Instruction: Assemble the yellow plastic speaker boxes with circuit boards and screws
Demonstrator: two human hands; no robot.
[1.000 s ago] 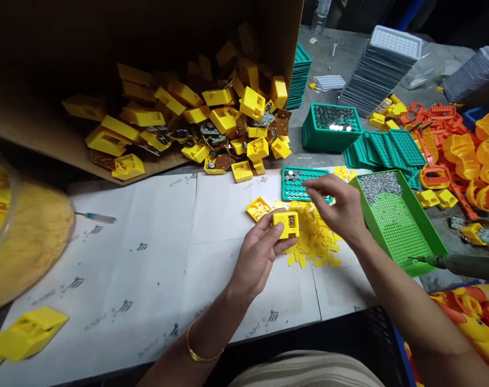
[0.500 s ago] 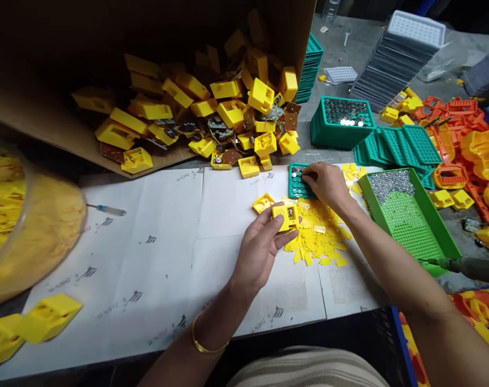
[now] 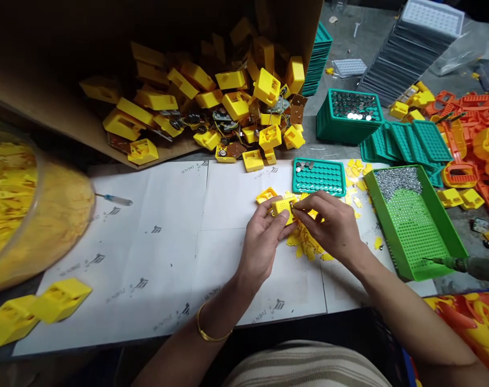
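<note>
Between its thumb and fingers, my left hand (image 3: 264, 236) grips a small yellow plastic housing (image 3: 283, 208) with a pattern of speaker holes. My right hand (image 3: 333, 226) is pinched at the right side of that housing, by its battery opening; whatever sits between the fingertips is hidden. Just beyond the hands lies a green dimpled tray (image 3: 320, 180) with a few button cells (image 3: 306, 165) at its left end. Flat yellow pieces (image 3: 309, 244) are scattered on the paper under my hands. Another yellow housing part (image 3: 266, 195) rests just behind the left hand.
A carton (image 3: 155, 158) of yellow housings stands at the back left. A tub (image 3: 66, 204) of yellow parts and a screwdriver (image 3: 117, 200) are at left. A green basket (image 3: 438, 236) holds screws, with a power driver (image 3: 474, 267) beside it. Stacked green trays (image 3: 347, 126) carry button cells.
My right hand has come from the green tray down to the housing in my left hand. The tray is now uncovered, with fewer cells hidden. The view has shifted slightly.
</note>
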